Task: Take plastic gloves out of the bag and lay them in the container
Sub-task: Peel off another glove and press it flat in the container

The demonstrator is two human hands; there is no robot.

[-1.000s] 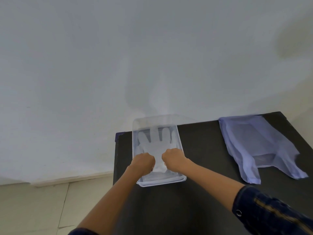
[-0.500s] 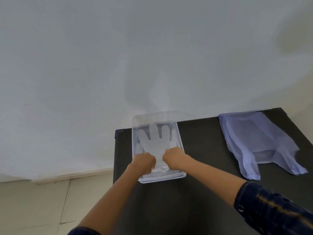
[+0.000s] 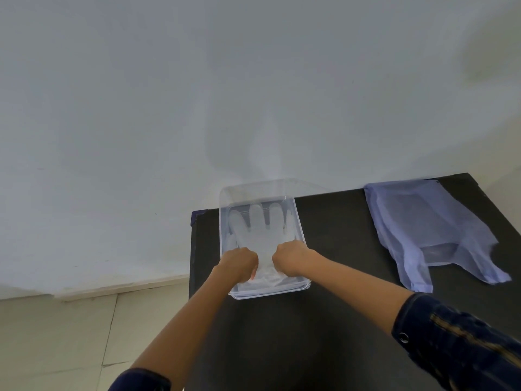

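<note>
Both forearms reach forward from the bottom edge and meet over the near end of the container (image 3: 299, 218), knuckles up and wrists nearly level. The left hand (image 3: 239, 263) is curled into a loose fist, its fingers pinched down on the cuff end of the glove (image 3: 260, 232); the right hand (image 3: 290, 260) is curled the same way, clamped on the cuff just beside it, a narrow strip of plastic showing between the two fists. The glove lies flat inside the container with its fingers spread and pointing away toward the wall (image 3: 197, 94). Whether more gloves lie beneath it cannot be told; one outline is clear. There is one container, clear and rectangular, standing at the far left part of one black table (image 3: 338, 320). One pale blue bag (image 3: 428, 230) lies flattened at the far right of the table, well apart from the container, handles toward the near side. Two dark sleeves (image 3: 462, 345) show, pushed up the arms.
</note>
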